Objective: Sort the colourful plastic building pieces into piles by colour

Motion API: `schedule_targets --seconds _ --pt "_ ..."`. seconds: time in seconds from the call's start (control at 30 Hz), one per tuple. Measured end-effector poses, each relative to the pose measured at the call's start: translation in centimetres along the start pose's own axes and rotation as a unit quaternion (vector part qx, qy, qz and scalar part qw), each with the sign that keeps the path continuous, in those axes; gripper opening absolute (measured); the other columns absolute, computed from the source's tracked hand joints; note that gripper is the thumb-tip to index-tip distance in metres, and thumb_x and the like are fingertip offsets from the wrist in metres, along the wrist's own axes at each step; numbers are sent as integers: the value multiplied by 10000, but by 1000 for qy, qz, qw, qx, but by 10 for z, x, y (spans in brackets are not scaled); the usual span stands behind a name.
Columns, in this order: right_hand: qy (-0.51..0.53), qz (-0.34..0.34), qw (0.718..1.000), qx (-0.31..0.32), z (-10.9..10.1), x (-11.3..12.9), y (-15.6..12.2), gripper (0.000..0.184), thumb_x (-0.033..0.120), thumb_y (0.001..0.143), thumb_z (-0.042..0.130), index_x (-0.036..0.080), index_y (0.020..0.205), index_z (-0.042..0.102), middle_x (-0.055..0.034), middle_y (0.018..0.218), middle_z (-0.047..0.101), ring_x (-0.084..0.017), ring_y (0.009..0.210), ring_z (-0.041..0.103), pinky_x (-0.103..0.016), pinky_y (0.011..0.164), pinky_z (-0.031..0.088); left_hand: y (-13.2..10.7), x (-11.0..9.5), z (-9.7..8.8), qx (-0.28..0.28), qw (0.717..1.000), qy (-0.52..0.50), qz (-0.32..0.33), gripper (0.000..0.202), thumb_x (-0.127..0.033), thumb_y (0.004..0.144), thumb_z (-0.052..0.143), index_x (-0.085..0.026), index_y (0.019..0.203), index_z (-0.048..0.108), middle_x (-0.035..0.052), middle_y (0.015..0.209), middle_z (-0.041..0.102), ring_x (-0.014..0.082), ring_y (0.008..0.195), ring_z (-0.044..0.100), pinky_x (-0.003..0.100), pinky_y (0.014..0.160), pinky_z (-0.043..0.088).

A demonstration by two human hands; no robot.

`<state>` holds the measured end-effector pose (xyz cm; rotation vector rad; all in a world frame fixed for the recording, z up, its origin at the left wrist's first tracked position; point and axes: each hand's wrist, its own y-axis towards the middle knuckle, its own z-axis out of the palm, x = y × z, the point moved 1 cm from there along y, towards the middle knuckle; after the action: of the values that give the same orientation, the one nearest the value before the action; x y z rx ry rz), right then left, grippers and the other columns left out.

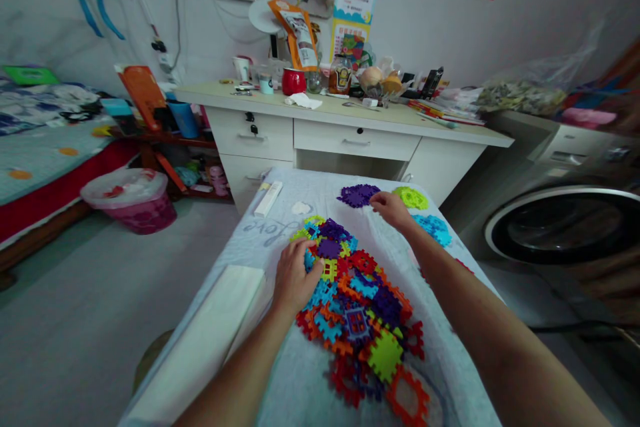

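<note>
A mixed heap of plastic interlocking tiles point(355, 293) in red, orange, blue, purple and yellow-green spreads down the middle of the cloth-covered table point(295, 373). At the heap's upper left edge rests my left hand point(295, 275), thumb and fingers apart, touching the tiles. My right hand point(393, 209) reaches to the right edge of a purple tile pile point(359, 195). Its fingertips are pinched together; what lies between them is hidden. Right of that hand are a yellow-green tile pile point(412, 197) and a light blue one point(433, 229). Red tiles point(464, 266) show partly behind my right forearm.
A long white box point(220, 313) lies along the table's left side, and a narrow white box point(269, 199) near the far left corner. Beyond stands a cluttered desk point(320, 113) with drawers. A washing machine point(565, 193) is at right, a pink bin point(133, 203) at left.
</note>
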<state>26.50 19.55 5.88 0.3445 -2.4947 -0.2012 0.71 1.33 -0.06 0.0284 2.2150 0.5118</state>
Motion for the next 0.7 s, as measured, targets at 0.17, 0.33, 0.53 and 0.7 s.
schedule_targets --seconds 0.17,0.33,0.53,0.7 --pt "28 -142 977 155 41 58 -12 165 184 813 609 161 920 733 -51 920 738 -163 814 657 -260 751 487 1 -2 -2 1 1000 -5 -4 314 -287 809 583 -220 1115 605 76 1200 600 260 1181 529 457 1053 415" --pt "-29 -198 963 182 74 86 -5 367 86 772 596 176 1107 717 -84 1169 707 -198 1046 640 -305 937 470 1 -1 -1 1 1000 -8 3 312 -277 805 587 -229 1114 597 72 1196 596 264 1177 530 462 1051 411" --pt "-87 -183 950 238 90 102 7 334 45 749 576 193 986 759 -56 1046 751 -201 989 661 -259 876 466 0 1 0 0 1000 -4 2 321 -279 804 594 -229 1121 598 71 1199 594 259 1182 533 453 1055 411" --pt "-118 -172 951 227 88 102 10 194 144 786 648 164 942 761 -88 970 741 -203 903 650 -254 814 454 1 0 -1 3 1000 -2 -2 330 -277 806 591 -217 1130 597 78 1204 596 260 1182 530 459 1057 410"
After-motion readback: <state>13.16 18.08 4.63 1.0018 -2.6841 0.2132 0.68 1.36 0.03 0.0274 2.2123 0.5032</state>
